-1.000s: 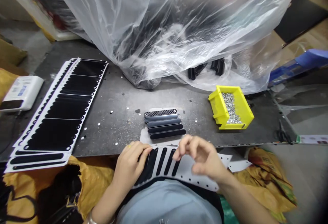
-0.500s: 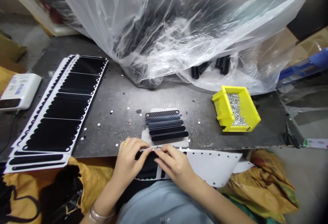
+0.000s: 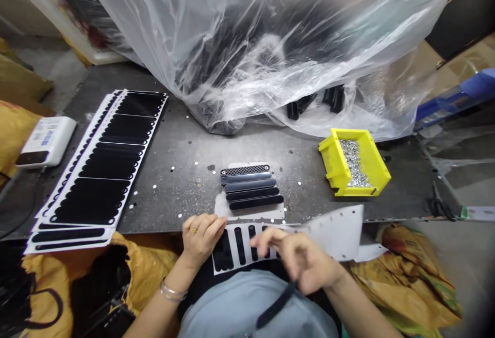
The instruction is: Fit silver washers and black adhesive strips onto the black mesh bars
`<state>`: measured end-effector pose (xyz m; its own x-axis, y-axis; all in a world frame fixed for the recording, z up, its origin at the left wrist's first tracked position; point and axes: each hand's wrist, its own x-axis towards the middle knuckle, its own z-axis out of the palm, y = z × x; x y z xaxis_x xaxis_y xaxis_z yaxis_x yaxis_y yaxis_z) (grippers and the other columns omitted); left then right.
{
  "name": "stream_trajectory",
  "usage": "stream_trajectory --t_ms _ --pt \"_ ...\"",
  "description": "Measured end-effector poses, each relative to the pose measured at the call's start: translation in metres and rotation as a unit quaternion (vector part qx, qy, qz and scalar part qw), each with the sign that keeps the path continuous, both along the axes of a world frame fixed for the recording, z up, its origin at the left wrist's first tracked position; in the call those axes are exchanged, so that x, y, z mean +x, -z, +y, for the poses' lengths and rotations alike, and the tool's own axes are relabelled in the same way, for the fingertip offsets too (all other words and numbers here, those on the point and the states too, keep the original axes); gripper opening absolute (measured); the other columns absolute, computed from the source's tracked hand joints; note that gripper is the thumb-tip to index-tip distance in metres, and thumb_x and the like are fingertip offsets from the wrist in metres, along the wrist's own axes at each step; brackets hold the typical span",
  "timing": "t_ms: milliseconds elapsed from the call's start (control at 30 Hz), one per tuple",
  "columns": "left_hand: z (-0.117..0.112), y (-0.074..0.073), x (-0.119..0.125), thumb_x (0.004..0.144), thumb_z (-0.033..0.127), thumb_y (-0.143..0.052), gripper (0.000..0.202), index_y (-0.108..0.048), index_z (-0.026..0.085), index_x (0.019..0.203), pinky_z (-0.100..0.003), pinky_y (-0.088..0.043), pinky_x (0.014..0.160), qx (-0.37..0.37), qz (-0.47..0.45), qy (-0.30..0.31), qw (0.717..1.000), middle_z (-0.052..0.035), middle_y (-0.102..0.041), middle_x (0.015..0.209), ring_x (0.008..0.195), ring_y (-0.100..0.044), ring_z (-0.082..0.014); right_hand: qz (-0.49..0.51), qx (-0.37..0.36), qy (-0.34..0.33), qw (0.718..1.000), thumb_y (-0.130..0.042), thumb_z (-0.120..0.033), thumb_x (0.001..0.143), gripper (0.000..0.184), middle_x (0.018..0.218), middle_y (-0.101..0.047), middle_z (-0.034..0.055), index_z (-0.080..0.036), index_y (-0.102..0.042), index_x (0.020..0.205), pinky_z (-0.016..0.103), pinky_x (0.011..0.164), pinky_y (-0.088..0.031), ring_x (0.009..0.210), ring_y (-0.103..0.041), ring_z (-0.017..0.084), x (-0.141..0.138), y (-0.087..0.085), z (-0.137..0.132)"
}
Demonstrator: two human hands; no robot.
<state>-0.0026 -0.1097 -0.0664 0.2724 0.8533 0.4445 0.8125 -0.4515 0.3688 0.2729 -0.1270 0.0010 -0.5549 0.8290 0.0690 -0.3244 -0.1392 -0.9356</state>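
My left hand [image 3: 201, 237] presses down the left end of a white backing sheet [image 3: 332, 232] that carries several black oblong stickers, at the table's near edge. My right hand [image 3: 299, 260] is closed in a pinch on one black sticker strip [image 3: 275, 304], which hangs down from its fingers toward my lap. Just beyond the sheet, a small stack of dark oblong grille parts [image 3: 251, 187] lies on the grey table [image 3: 185, 147].
Sheets of black stickers [image 3: 104, 168] are fanned out at the left. A yellow bin of small screws [image 3: 353, 162] stands at the right. A big clear plastic bag [image 3: 270, 44] fills the back. A white device [image 3: 46, 141] lies far left.
My right hand has peeled a black strip off the sheet and pulled it down toward me. The sheet's free right end has lifted. My left hand stays on the sheet.
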Motion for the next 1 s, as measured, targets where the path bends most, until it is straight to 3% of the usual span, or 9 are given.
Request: stream_trajectory --t_ms 67,133,200,267,433,567,733,833,1000 --pt "0.009 -0.011 0.008 0.094 0.031 -0.070 0.016 -0.065 0.034 0.109 -0.042 -0.047 0.088 0.017 -0.012 -0.006 1.000 -0.0001 -0.075 0.098 0.093 -0.071 -0.0240 0.087 -0.096 0.053 0.990 -0.078 -0.065 0.080 0.046 0.104 -0.065 0.0073 -0.025 -0.056 0.081 0.054 0.095 -0.059 0.102 -0.074 0.030 0.026 -0.007 0.002" --pt "0.030 -0.030 0.022 0.086 0.047 -0.079 0.051 -0.058 0.032 0.130 -0.049 -0.044 0.104 0.012 -0.019 0.001 1.000 -0.0073 -0.070 0.124 0.119 -0.064 -0.0319 0.097 -0.128 0.097 0.982 -0.077 -0.059 0.085 0.040 0.103 -0.061 0.0032 -0.027 -0.056 0.096 0.039 0.067 -0.065 0.072 -0.072 0.018 0.043 -0.011 0.006" --pt "0.059 -0.048 0.038 0.068 0.069 -0.084 0.104 -0.041 0.024 0.152 -0.061 -0.027 0.120 -0.071 -0.001 0.044 0.996 -0.0183 -0.049 0.152 0.145 -0.041 -0.0431 0.041 -0.092 0.126 0.987 -0.079 -0.045 0.087 0.032 0.103 -0.057 0.0004 -0.029 -0.059 0.106 0.021 0.044 -0.053 0.056 -0.060 0.007 0.048 -0.015 0.013" --pt "0.085 -0.060 0.053 0.061 0.072 -0.085 0.122 -0.033 0.019 0.158 -0.065 -0.022 0.122 -0.138 0.026 0.102 0.985 -0.0219 -0.046 0.153 0.146 -0.038 -0.0458 -0.083 -0.018 0.167 0.982 -0.078 -0.031 0.090 0.026 0.102 -0.057 0.0012 -0.028 -0.065 0.112 0.018 0.047 -0.051 0.063 -0.058 0.008 0.046 -0.019 0.020" --pt "0.097 -0.061 0.066 0.064 0.058 -0.087 0.112 -0.036 0.020 0.156 -0.062 -0.034 0.115 -0.225 0.028 0.157 0.961 -0.0201 -0.054 0.144 0.134 -0.049 -0.0424 -0.334 0.137 0.258 0.896 -0.073 -0.025 0.093 0.037 0.103 -0.064 0.0044 -0.030 -0.069 0.130 0.032 0.080 -0.060 0.091 -0.066 0.017 0.037 -0.026 0.034" --pt "0.085 -0.060 0.055 0.063 0.063 -0.087 0.116 -0.035 0.022 0.157 -0.061 -0.030 0.118 -0.219 -0.036 0.140 0.965 -0.0195 -0.052 0.146 0.138 -0.045 -0.0419 -0.355 0.257 0.267 0.858 -0.073 -0.024 0.094 0.008 0.102 -0.072 0.0046 -0.025 -0.075 0.102 0.037 0.088 -0.058 0.095 -0.070 0.020 0.014 -0.020 0.066" --pt "0.095 -0.063 0.022 0.100 0.046 -0.052 0.035 -0.069 0.027 0.124 -0.051 -0.037 0.110 -0.232 -0.137 -0.042 0.962 -0.0069 -0.074 0.117 0.114 -0.062 -0.0276 -0.354 0.366 0.167 0.844 -0.069 -0.026 0.098 0.009 0.099 -0.074 0.0035 -0.022 -0.075 0.091 0.036 0.089 -0.054 0.093 -0.070 0.018 -0.034 0.004 0.122" --pt "0.097 -0.058 0.009 0.100 0.040 -0.050 0.029 -0.078 0.029 0.100 -0.051 -0.034 0.110 -0.284 -0.148 -0.056 0.946 -0.0017 -0.079 0.094 0.101 -0.066 -0.0248 -0.349 0.373 0.127 0.850 -0.070 -0.028 0.097 0.010 0.097 -0.074 0.0026 -0.022 -0.075 0.090 0.034 0.087 -0.053 0.090 -0.067 0.017 -0.049 0.012 0.137" --pt "0.093 -0.053 0.011 0.098 0.040 -0.054 0.026 -0.078 0.030 0.096 -0.051 -0.031 0.110 -0.305 -0.186 -0.059 0.932 0.0005 -0.079 0.089 0.098 -0.067 -0.0238 -0.353 0.378 0.108 0.849 -0.070 -0.027 0.097 0.011 0.097 -0.074 0.0032 -0.022 -0.077 0.092 0.033 0.083 -0.051 0.086 -0.063 0.016 -0.049 0.009 0.138"
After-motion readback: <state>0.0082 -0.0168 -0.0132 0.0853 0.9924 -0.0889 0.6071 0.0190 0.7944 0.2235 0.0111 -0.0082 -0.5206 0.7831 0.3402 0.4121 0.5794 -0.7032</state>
